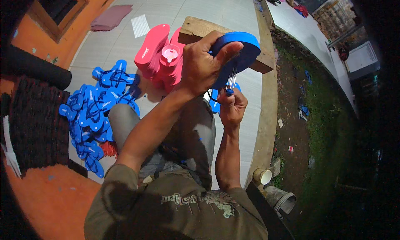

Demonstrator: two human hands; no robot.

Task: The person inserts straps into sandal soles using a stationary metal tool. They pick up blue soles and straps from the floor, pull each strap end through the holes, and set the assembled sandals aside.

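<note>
My left hand (pixel 204 59) is wrapped round a blue flip-flop sole (pixel 239 52), its thumb pressed along the near face. Just below, my right hand (pixel 232 109) is closed, thumb up, on a small blue piece (pixel 229 91). Thin shiny metal prongs (pixel 232 78) run between that piece and the sole; whether they are part of a tool is not clear. A wooden beam (pixel 200 28) lies behind the hands. Left of them stands a stack of pink flip-flop soles (pixel 151 52) with a small pink-and-white cup (pixel 170 53) on top.
Many blue flip-flops (pixel 95 111) are heaped on the tiled floor to my left, near a dark stack (pixel 37 123) by the orange wall. A paper sheet (pixel 140 26) and a mauve cloth (pixel 110 18) lie farther off. At right, the floor edge drops to soil; buckets (pixel 280 198) stand there.
</note>
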